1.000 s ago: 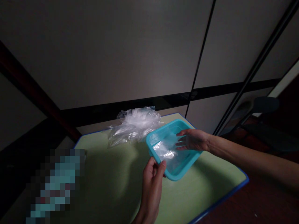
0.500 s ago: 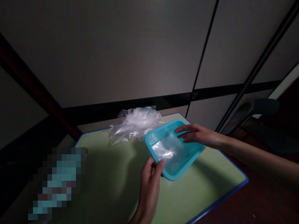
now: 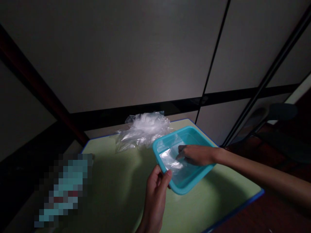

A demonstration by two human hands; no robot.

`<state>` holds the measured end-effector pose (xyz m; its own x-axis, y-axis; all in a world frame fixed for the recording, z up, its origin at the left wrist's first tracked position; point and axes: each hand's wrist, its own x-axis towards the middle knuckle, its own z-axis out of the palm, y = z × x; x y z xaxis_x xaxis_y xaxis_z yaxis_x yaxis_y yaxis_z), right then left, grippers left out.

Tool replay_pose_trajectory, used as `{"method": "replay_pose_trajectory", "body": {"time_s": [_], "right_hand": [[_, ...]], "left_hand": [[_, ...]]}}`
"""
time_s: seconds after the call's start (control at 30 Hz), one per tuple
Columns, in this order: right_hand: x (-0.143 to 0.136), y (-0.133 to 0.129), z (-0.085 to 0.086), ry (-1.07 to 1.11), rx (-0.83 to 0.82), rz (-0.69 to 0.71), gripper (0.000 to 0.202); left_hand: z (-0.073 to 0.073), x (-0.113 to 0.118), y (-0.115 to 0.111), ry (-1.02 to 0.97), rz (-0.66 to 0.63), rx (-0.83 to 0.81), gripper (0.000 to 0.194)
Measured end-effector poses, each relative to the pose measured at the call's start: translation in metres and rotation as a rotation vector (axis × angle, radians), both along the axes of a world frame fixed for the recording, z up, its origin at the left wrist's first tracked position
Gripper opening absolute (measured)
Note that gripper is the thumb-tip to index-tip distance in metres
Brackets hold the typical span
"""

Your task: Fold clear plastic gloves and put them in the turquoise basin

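Note:
My left hand grips the near-left rim of a turquoise plastic basin, thumb on top and fingers curled beneath. The basin is held tilted over the table. Inside it lies a flat, clear plastic bag that shines in the light. My right hand reaches into the basin from the right, its fingers bent and closed on the plastic. The fingertips are partly hidden, so how much plastic they pinch does not show.
A crumpled heap of clear plastic bags lies at the back of the green table, which has a blue edge. Behind stand pale cabinet doors. A pixelated turquoise item is at left, and a dark chair at far right.
My right hand has lowered from above the basin's far side down into it, and its spread fingers have closed onto the plastic bag. My left hand keeps its grip on the rim.

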<state>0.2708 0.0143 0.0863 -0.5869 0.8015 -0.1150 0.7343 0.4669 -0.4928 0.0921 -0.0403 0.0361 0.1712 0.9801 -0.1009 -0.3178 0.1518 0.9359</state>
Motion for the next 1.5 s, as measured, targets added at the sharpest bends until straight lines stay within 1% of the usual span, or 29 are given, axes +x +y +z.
{"method": "replay_pose_trajectory", "body": {"time_s": [0.07,0.17,0.33,0.43,0.5,0.6,0.67,0.73,0.8,0.9,1.03,1.17,1.3,1.5], "right_hand": [[0.002,0.001,0.001,0.037,-0.002,-0.008,0.039],[0.005,0.001,-0.001,0.048,0.013,-0.080,0.041],[0.009,0.001,-0.010,0.065,-0.031,-0.155,0.036],[0.015,0.002,-0.009,0.122,-0.039,-0.177,0.033],[0.021,0.002,-0.003,0.145,0.024,-0.179,0.030],[0.035,0.002,0.013,0.129,0.177,-0.208,0.025],[0.047,0.003,0.022,0.091,0.294,-0.282,0.026],[0.061,0.004,0.025,0.059,0.425,-0.382,0.028],[0.075,0.006,0.020,0.053,0.517,-0.440,0.031],[0.095,0.009,0.005,0.081,0.571,-0.455,0.037],[0.115,0.015,-0.014,0.074,0.536,-0.487,0.039],[0.130,0.024,-0.026,0.084,0.508,-0.543,0.038],[0.139,0.034,-0.035,0.099,0.485,-0.555,0.039],[0.142,0.040,-0.044,0.097,0.466,-0.572,0.039]], "left_hand": [[0.000,0.000,0.002,-0.003,0.002,0.003,0.023],[0.000,-0.001,0.002,-0.010,0.005,0.014,0.020],[0.004,-0.001,-0.003,-0.025,0.031,-0.010,0.016],[0.006,0.001,-0.002,-0.030,0.032,-0.015,0.017],[0.004,0.003,0.002,-0.032,0.039,-0.005,0.017],[-0.003,0.008,0.013,-0.019,0.051,0.039,0.016],[-0.010,0.012,0.024,-0.012,0.054,0.078,0.014],[-0.014,0.019,0.036,-0.018,0.063,0.102,0.014],[-0.015,0.026,0.049,-0.054,0.065,0.091,0.014],[-0.013,0.039,0.069,-0.130,0.061,0.028,0.015],[-0.012,0.056,0.093,-0.157,0.059,-0.008,0.018],[-0.015,0.072,0.114,-0.155,0.054,-0.039,0.023],[-0.019,0.081,0.126,-0.141,0.034,-0.055,0.023],[-0.021,0.082,0.132,-0.101,0.005,-0.057,0.022]]}}
